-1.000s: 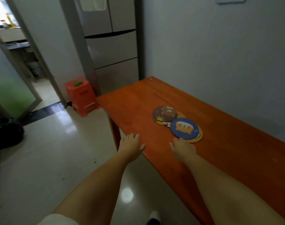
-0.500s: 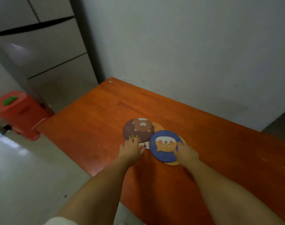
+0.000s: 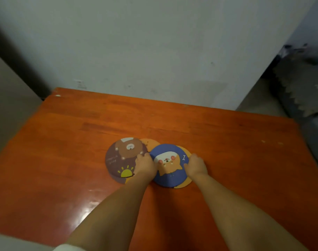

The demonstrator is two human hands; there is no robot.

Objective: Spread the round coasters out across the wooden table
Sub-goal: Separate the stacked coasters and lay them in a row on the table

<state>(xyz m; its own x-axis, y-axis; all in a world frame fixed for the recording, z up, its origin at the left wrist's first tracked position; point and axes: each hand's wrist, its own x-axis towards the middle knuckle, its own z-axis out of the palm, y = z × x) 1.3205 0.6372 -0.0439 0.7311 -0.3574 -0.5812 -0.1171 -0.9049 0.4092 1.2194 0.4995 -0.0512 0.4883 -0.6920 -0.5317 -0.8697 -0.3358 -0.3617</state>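
Note:
Several round coasters lie overlapped in the middle of the wooden table (image 3: pixel 64 142). A brown coaster with a bear (image 3: pixel 123 156) is on the left and a blue coaster with a dog (image 3: pixel 170 169) on the right. Orange coasters peek out from under them, one behind the bear (image 3: pixel 151 144) and one under the blue coaster's right rim (image 3: pixel 188 180). My left hand (image 3: pixel 145 166) has its fingers curled on the brown coaster's right edge. My right hand (image 3: pixel 195 166) is curled on the blue coaster's right edge. Both hands hide part of the pile.
A grey wall (image 3: pixel 154 51) runs along the table's far edge. A fridge side (image 3: pixel 9 105) stands at the left. Dark floor mats (image 3: pixel 303 84) lie beyond the table's right end. The near table edge (image 3: pixel 27 236) is at lower left.
My view has swung right and closer over the table. Both hands have moved forward from the table's near edge onto the coaster pile.

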